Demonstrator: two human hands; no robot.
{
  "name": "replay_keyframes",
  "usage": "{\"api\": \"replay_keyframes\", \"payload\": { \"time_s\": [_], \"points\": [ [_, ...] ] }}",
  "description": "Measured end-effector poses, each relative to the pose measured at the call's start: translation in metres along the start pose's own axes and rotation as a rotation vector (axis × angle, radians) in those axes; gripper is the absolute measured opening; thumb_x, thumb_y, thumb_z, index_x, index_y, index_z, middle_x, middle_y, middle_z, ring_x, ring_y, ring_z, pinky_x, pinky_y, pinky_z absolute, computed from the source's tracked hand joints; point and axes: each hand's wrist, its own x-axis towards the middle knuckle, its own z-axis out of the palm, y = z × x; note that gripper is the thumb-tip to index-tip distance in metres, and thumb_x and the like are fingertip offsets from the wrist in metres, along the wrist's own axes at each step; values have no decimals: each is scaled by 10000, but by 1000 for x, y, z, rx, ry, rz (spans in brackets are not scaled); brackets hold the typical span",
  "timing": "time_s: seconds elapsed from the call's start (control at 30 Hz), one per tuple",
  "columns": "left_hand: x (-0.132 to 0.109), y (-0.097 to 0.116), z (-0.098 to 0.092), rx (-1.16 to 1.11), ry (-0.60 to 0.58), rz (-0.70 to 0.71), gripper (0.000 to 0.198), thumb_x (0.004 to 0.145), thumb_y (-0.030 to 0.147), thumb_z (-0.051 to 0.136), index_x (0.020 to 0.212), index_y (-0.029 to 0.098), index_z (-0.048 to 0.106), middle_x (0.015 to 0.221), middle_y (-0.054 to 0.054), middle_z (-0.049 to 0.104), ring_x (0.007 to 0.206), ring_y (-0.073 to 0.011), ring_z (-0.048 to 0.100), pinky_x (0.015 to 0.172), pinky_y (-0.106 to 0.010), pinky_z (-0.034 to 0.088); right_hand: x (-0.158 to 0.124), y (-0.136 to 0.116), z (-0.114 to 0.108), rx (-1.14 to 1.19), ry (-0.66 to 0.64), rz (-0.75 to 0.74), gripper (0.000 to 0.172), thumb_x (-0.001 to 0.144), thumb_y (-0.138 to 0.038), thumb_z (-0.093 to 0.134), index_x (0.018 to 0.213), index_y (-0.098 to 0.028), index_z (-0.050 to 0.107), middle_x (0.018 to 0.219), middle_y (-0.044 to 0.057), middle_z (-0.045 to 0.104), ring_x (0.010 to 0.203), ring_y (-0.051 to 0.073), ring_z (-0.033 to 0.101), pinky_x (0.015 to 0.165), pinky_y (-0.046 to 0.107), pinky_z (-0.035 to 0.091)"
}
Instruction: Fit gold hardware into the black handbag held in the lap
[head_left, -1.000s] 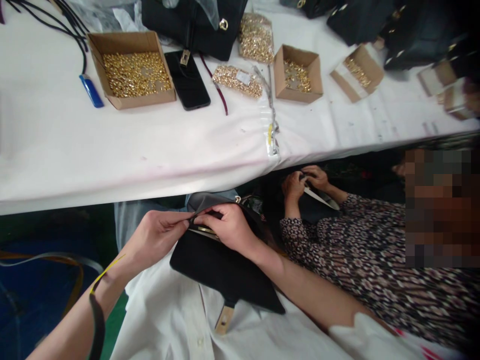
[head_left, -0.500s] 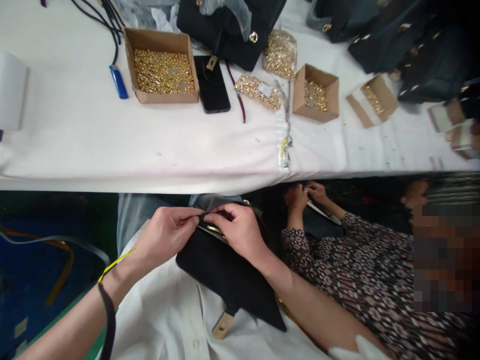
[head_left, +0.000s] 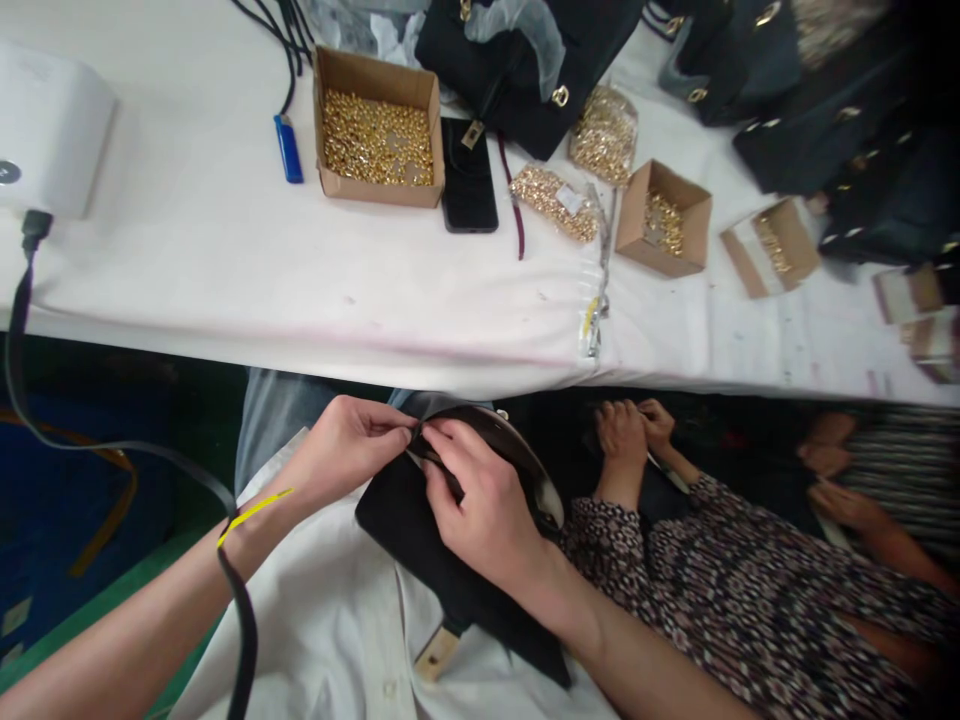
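On my lap lies a black handbag [head_left: 480, 600], its flap folded toward me and a gold metal clasp plate [head_left: 437, 652] hanging from the flap's strap. My left hand [head_left: 358, 445] pinches the bag's edge near its opening. Close beside it, my right hand [head_left: 480, 495] grips the same edge, thumb and fingers bent over the rim. The fingertips of both hands nearly meet. Whatever small part may sit between them is too small to make out. The bag's pale inner side shows right of my right hand.
On the white-covered table [head_left: 225, 270] stand a cardboard box of gold studs [head_left: 375, 135], a smaller box [head_left: 664, 220], bagged gold pieces [head_left: 555, 200], a phone [head_left: 470, 180], a blue lighter [head_left: 287, 150] and black handbags [head_left: 525, 80]. A co-worker's hands [head_left: 626, 440] work at the right.
My right hand has turned and now covers more of the bag's opening, hiding the gold zipper. The view has shifted left, bringing a white device with a cable into sight.
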Motion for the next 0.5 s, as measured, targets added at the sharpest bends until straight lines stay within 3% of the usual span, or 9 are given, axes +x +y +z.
{"api": "replay_keyframes", "payload": {
  "time_s": [0.13, 0.33, 0.5],
  "points": [
    [4, 1, 0, 9, -18, 14, 257, 934, 311, 715, 1099, 217, 888, 975, -8, 869, 880, -231, 735, 707, -318, 463, 6, 3, -6, -51, -31, -40, 465, 1018, -91, 573, 1457, -210, 672, 1386, 115, 714, 1291, 270, 693, 1139, 434, 608],
    [5, 9, 0, 42, -49, 52, 210, 917, 291, 678, 918, 182, 858, 865, -9, 819, 790, -204, 670, 673, -310, 414, 11, 12, 1, -188, 32, -96, 476, 937, -68, 642, 1381, -222, 715, 1344, 100, 759, 1180, 282, 757, 1059, 429, 645],
    [6, 11, -1, 10, -100, 73, 209, 900, 276, 644, 877, 181, 829, 839, -14, 782, 755, -192, 630, 642, -303, 390, 18, 19, 2, -171, 83, -156, 310, 1025, -117, 628, 1296, -222, 735, 1248, 85, 793, 1139, 250, 771, 1025, 396, 637]
  ]
}}
